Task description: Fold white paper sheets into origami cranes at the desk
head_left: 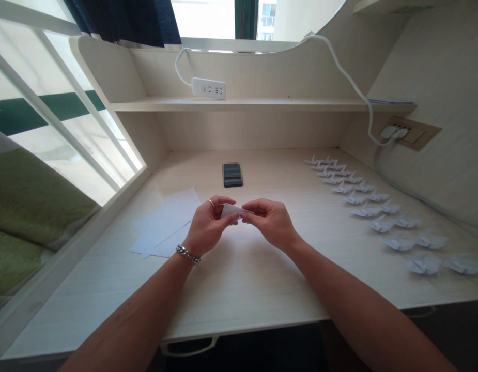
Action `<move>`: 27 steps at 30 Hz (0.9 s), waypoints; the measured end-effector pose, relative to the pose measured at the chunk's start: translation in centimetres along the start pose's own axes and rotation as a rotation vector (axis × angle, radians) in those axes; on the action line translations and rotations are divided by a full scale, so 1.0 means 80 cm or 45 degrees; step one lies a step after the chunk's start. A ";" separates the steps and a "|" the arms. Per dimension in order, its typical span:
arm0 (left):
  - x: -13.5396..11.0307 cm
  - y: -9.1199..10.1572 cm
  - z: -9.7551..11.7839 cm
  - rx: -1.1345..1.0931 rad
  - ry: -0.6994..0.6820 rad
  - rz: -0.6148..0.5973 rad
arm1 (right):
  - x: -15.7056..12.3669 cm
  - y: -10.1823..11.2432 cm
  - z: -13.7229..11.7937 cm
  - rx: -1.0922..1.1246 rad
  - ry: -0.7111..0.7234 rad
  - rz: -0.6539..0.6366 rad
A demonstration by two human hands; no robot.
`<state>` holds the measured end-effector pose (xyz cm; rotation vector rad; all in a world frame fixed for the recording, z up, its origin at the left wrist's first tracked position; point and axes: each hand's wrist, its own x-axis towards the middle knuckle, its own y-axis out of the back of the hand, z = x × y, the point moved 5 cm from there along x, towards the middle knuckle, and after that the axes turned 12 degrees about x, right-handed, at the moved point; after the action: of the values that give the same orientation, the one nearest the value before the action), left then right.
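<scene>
A small folded piece of white paper [231, 209] is held a little above the desk, between both hands. My left hand [210, 222] pinches its left part between thumb and fingers. On the other side, my right hand [272, 219] grips the narrow right end in a pinch. The fingers partly cover the paper, so its full folded shape is hidden. Loose white paper sheets [165, 219] lie flat on the desk, left of my left hand.
Several white paper cranes [365, 211] stand in two rows along the right side of the desk [246, 294]. A dark phone-like object [233, 174] lies beyond my hands. A power strip [209, 88] sits on the shelf [262, 105], its white cable [349, 77] running to a wall socket [413, 132].
</scene>
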<state>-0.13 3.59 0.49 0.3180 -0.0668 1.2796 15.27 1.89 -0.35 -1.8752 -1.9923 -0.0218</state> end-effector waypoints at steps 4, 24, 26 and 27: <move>-0.001 0.002 0.002 -0.012 -0.012 0.030 | -0.001 0.001 -0.001 -0.014 0.017 0.003; -0.001 0.011 0.007 0.132 0.114 0.081 | 0.012 0.028 -0.001 0.094 -0.315 0.103; -0.002 0.011 0.006 0.141 0.118 0.074 | 0.011 0.022 0.002 0.041 -0.296 0.051; -0.002 0.010 0.006 0.147 0.115 0.066 | 0.010 0.018 0.003 0.023 -0.293 0.006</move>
<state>-0.89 3.54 1.07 0.3588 0.0765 1.3506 16.56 2.89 -0.73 -1.9466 -2.1281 0.2220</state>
